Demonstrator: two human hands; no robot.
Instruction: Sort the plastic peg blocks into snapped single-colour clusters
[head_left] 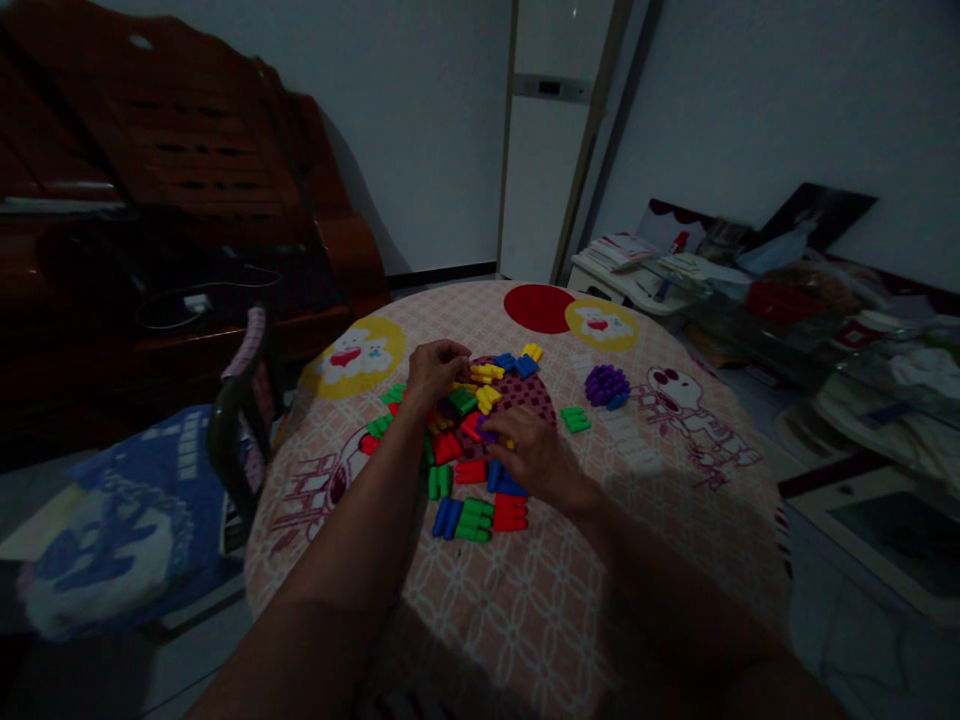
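Note:
Loose plastic building blocks with finger-like prongs lie in a pile at the middle of the round table. My left hand [437,372] is at the pile's far left, fingers bent together; whatever is in them is hidden. At the pile's right side, my right hand [531,452] is closed, with a purple block [487,428] at its fingertips. Between the hands lie a dark green block [463,401], yellow blocks [488,400] and red blocks [448,447]. Nearer me are a blue block [448,518], a green block [474,520] and a red block [511,513].
A cluster of purple blocks [604,384] with a blue one sits to the right, near a lone green block [576,419]. The patterned tablecloth [495,600] covers the table. A chair [236,430] stands left, a wooden sofa [187,150] behind it, and a cluttered glass-topped table [795,340] right.

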